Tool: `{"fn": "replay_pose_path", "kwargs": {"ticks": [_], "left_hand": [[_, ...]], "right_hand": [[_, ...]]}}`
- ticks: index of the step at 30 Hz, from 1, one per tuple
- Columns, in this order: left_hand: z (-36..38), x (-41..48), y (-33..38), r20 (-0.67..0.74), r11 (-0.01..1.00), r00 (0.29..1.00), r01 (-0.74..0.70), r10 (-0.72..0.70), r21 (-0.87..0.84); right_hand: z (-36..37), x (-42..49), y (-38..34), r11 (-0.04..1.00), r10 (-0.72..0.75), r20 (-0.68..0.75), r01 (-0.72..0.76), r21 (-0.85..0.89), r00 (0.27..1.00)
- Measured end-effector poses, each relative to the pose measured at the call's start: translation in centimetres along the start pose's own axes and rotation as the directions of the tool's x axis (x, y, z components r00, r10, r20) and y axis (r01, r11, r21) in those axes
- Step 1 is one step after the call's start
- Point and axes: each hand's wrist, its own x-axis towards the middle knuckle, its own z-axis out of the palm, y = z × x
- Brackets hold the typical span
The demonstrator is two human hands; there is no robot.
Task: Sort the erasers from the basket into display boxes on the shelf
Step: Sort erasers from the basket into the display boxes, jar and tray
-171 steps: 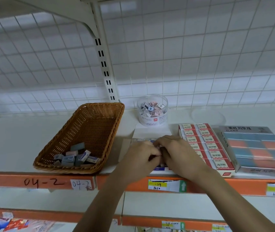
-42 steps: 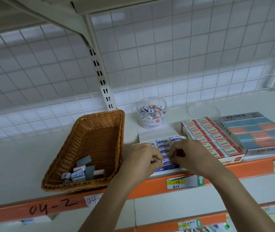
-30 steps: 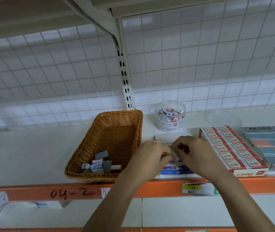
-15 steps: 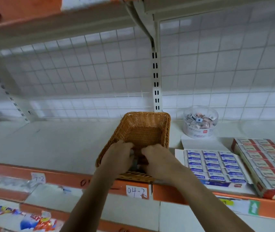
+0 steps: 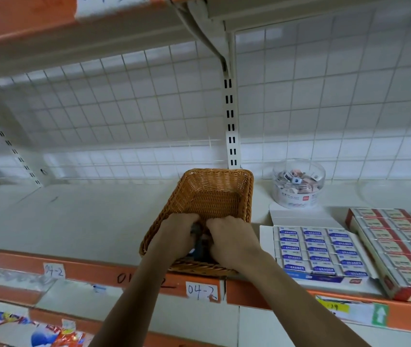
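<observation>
Both hands reach into the one wicker basket [image 5: 209, 196] on the shelf [image 5: 79, 221]: left hand [image 5: 176, 236] and right hand [image 5: 229, 239] curl over dark erasers [image 5: 200, 242]; their grip cannot be told. Two display boxes, blue [image 5: 320, 251] and red [image 5: 399, 249], sit right, one jar [image 5: 298, 184] behind.

Shelving bay, retail type. Back panel [image 5: 149, 116]: white wire grid over a pale wall, squares even, lit brightest along the lower rows. Slotted upright [image 5: 230, 121]: cream metal, paired black slots, bracket at top carrying the upper shelf [image 5: 94, 38], cream underside with an orange front edge. A second slotted upright [image 5: 11, 146] stands at far left, seen at a slant. Main shelf surface [image 5: 79, 216]: off-white, faintly scuffed. Front strip [image 5: 254, 294]: orange, bearing a white handwritten tag [image 5: 201, 291] reading 04-2, another such tag [image 5: 53, 271] to its left, and a yellow price label [image 5: 334, 308] beside a green arrow sticker [image 5: 379, 315]. Lower shelf [image 5: 136, 311]: off-white, orange-edged.
</observation>
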Motion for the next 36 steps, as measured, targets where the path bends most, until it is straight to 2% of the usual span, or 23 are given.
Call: {"fn": "replay_pose_path", "kwargs": {"ticks": [3,6,9,13,16,18,20,22,24,27,29,32,34,36], "left_hand": [[-0.6,-0.1,0.7,-0.168,0.995,0.985,-0.047,0.032,-0.088],[-1.3,0.6,2.4,-0.226,0.982,0.972,0.020,-0.063,-0.186],[-1.6,1.8,5.0,-0.208,0.951,0.971,0.054,-0.122,-0.305],[-1.6,3.8,8.8,-0.149,0.908,0.984,0.025,-0.095,-0.417],[-1.4,5.3,11.4,-0.116,0.881,0.991,0.009,-0.072,-0.473],[-1.1,6.2,12.8,-0.079,0.839,0.994,0.020,-0.075,-0.543],[-1.0,6.9,14.0,-0.048,0.814,0.996,0.030,-0.071,-0.580],[-1.0,7.4,15.1,-0.033,0.816,0.998,0.030,-0.060,-0.577],[-0.9,7.6,16.0,0.000,0.796,0.998,0.044,-0.056,-0.604],[-0.4,8.0,17.0,0.024,0.764,0.999,0.049,-0.043,-0.643],[0.0,8.3,17.6,0.006,0.742,0.999,0.033,-0.039,-0.670],[0.9,8.7,19.0,0.000,0.645,0.998,0.038,-0.059,-0.764],[1.2,8.8,20.5,0.025,0.585,0.997,0.067,-0.080,-0.809],[1.4,8.9,22.2,0.067,0.619,0.993,0.113,-0.097,-0.777]], "right_hand": [[0.0,0.4,1.2,0.967,0.072,-0.155,-0.031,0.252,0.985],[-0.9,0.6,3.1,0.913,0.179,-0.214,-0.081,0.399,0.960],[-2.2,0.4,5.5,0.864,0.282,-0.262,-0.125,0.488,0.923],[-4.1,0.3,9.7,0.805,0.433,-0.271,-0.233,0.546,0.860],[-5.4,0.4,13.0,0.742,0.546,-0.291,-0.293,0.603,0.785],[-6.1,0.7,15.0,0.687,0.615,-0.280,-0.327,0.648,0.737],[-6.6,1.1,16.5,0.632,0.650,-0.232,-0.346,0.693,0.724],[-6.7,1.5,17.5,0.578,0.645,-0.141,-0.359,0.733,0.751],[-6.6,1.6,18.1,0.578,0.593,-0.098,-0.338,0.743,0.799],[-6.9,0.8,18.6,0.640,0.531,-0.142,-0.286,0.714,0.835],[-7.2,-0.5,18.6,0.641,0.495,-0.162,-0.232,0.732,0.854],[-7.6,-2.9,18.9,0.593,0.380,-0.163,-0.104,0.798,0.910],[-8.3,-4.4,19.3,0.630,0.314,-0.174,-0.068,0.774,0.933],[-8.9,-5.7,20.0,0.688,0.325,-0.224,-0.068,0.722,0.919]]}}
